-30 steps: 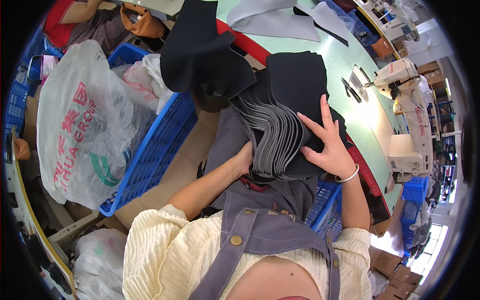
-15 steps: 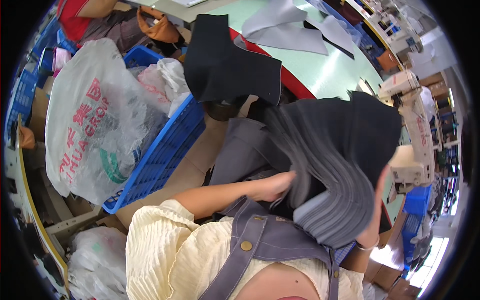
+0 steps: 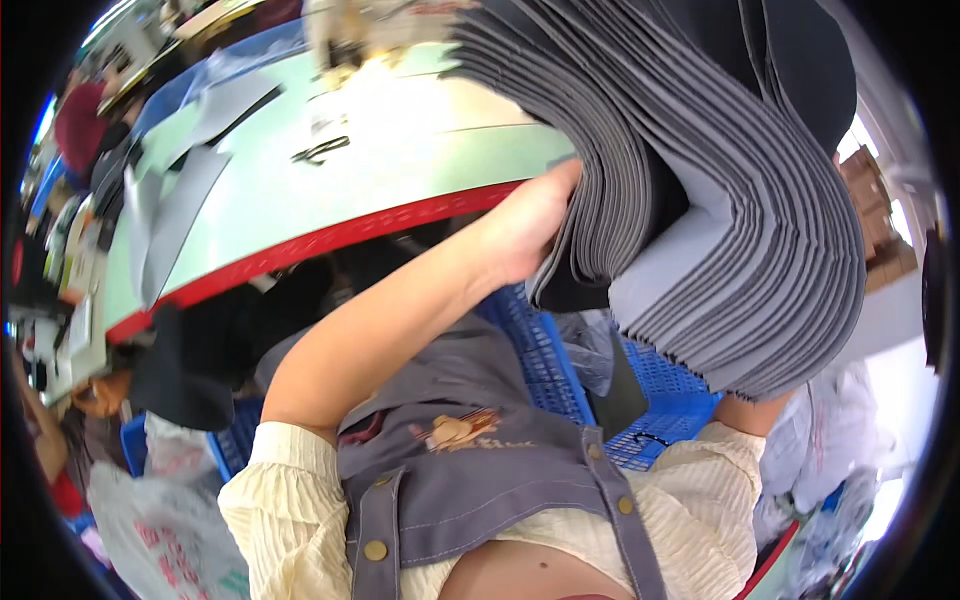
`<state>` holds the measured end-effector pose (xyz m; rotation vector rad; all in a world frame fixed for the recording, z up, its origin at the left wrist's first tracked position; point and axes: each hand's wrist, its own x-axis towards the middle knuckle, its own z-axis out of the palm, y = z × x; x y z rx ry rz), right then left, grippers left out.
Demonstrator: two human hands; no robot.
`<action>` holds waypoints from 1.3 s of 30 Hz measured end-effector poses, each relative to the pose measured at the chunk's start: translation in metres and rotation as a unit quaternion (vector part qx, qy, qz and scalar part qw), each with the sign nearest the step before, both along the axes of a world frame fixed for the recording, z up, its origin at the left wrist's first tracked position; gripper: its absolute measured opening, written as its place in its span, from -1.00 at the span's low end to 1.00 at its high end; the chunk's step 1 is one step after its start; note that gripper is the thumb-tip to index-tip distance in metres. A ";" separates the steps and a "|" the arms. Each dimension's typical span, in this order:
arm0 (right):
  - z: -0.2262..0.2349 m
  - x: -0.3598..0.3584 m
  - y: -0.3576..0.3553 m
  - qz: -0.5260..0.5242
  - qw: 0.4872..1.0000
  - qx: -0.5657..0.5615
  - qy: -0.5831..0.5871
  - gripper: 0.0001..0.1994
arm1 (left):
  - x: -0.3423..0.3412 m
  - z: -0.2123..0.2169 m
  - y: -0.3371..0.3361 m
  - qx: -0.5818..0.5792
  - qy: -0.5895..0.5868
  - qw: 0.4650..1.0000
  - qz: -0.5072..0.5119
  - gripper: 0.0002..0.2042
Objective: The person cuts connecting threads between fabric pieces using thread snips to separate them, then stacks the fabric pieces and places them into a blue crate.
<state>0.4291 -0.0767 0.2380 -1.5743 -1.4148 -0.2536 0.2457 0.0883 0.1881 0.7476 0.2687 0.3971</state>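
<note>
My left hand (image 3: 525, 225) grips the thick stack of grey fabric pieces (image 3: 720, 200), lifted above the blue crate (image 3: 600, 380), fingers tucked beneath. I can't see my right hand. The green bench (image 3: 400, 170) lies behind.

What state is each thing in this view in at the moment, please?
stack of grey fabric pieces: lifted off the surface, layers fanned and drooping.
left hand: raised, gripping the stack's left edge.
right hand: hidden behind the stack.
blue plastic crate: open-topped, below the stack.
green table: loose grey fabric pieces lying on it.
scissors: lying flat on the table, blurred.
</note>
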 end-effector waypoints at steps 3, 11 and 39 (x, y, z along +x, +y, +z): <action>-0.006 0.024 -0.035 -0.043 0.999 -0.001 0.027 -0.46 | 0.057 0.010 -0.009 0.016 0.012 0.999 -0.046 -0.60; -0.046 0.069 -0.083 -0.116 0.987 -0.072 0.080 -0.49 | 0.154 -0.066 -0.046 -0.066 0.128 0.970 -0.193 -0.53; -0.417 0.107 -0.211 -0.249 0.773 -0.572 0.115 -0.20 | 0.103 -0.200 -0.033 0.591 0.144 0.731 -0.309 -0.69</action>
